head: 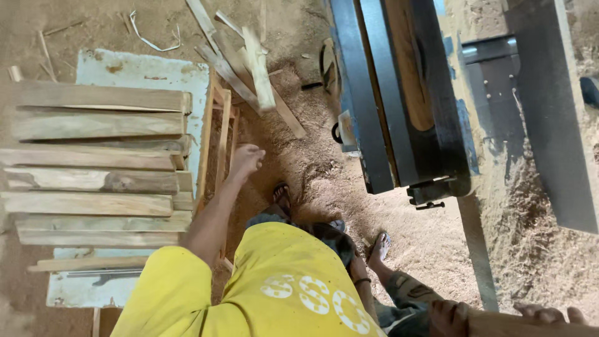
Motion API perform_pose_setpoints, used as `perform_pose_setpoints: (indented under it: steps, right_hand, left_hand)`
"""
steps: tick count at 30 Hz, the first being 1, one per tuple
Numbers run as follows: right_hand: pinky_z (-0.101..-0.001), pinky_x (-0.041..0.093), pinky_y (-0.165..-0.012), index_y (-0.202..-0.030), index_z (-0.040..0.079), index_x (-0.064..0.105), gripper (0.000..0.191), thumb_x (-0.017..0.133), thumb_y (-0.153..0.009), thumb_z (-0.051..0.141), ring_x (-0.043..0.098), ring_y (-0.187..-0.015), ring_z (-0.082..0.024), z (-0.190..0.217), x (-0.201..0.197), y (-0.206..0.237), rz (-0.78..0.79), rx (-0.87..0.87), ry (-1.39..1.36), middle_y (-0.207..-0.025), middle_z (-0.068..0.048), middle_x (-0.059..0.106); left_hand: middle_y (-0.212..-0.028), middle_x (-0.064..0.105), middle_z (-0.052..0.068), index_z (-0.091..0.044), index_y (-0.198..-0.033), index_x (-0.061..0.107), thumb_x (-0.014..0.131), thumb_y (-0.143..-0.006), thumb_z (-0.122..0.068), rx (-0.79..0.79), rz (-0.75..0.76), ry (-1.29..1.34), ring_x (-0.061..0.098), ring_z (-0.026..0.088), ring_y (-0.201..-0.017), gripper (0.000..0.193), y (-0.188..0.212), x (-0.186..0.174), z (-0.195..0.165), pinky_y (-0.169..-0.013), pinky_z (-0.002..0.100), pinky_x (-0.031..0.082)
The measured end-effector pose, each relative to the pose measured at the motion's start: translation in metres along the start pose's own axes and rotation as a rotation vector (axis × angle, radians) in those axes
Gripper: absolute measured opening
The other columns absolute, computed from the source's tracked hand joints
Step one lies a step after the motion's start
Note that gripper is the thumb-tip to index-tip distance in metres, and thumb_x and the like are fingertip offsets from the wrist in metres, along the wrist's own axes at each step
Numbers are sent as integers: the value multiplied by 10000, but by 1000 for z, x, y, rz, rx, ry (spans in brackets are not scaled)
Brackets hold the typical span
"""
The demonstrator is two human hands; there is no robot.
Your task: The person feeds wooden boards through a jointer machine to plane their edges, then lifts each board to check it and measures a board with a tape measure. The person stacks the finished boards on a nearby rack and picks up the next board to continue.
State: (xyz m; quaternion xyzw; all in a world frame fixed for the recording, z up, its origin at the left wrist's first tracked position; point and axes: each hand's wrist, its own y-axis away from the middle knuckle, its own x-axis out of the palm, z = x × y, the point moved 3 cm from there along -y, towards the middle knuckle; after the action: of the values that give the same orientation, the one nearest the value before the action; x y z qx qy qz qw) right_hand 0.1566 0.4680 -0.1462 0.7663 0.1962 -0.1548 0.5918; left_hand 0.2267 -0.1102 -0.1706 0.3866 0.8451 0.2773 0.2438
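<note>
Held left hand (pixel 246 159) empty, fingers loosely curled, just right of plank stack (pixel 93 162), planks lying left to right. Gripped board (pixel 499 324) at near right with right hand (pixel 449 317), fingers wrapped; long axis left-right.

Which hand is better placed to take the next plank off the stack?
Left. The left hand hangs empty beside the stack of planks. The right hand grips a wooden piece at the lower right, far from the stack.

one head-worn view looks steeply down from standing height onto the sawdust floor (pixel 324 181).
</note>
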Motion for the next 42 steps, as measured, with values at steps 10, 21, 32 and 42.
perform_pose_setpoints:
  steps: [10,21,32,42]
  right_hand:
    - [-446,575,-797,-985,94,808,369,675,-907,429,745,-882,-320,106,-5,44,-218,-515,-110,-945,-161,789]
    - [-308,561,-639,-1027,17,765,165,747,-925,145,703,-739,-165,31,-152,274,-753,-1041,-806,-897,-91,757]
    - [-356,488,-900,-1306,16,433,752,891,-922,472,516,-988,-188,-68,-200,273,-1955,43,-1033,-1151,-116,456]
    - [-615,394,-1116,-1619,36,287,1252,763,-738,788,408,-1284,-365,-38,-253,304,-1897,333,-963,-1297,-197,384]
  left_hand:
    - [-1029,742,206,-39,-1118,731,778,-818,-354,108,156,-669,710,351,-957,438,65,16,83,-850,446,559]
    - [-883,720,278,-123,-1157,704,611,-919,-482,544,435,-1165,691,457,-930,440,50,115,39,-800,553,545]
    - [-1134,744,178,-183,-1126,708,620,-864,-171,759,535,-975,682,383,-1083,276,32,135,-6,-869,483,566]
    - [-1121,750,165,-151,-1126,718,656,-863,-232,832,881,-1149,697,367,-1057,282,79,168,7,-870,459,569]
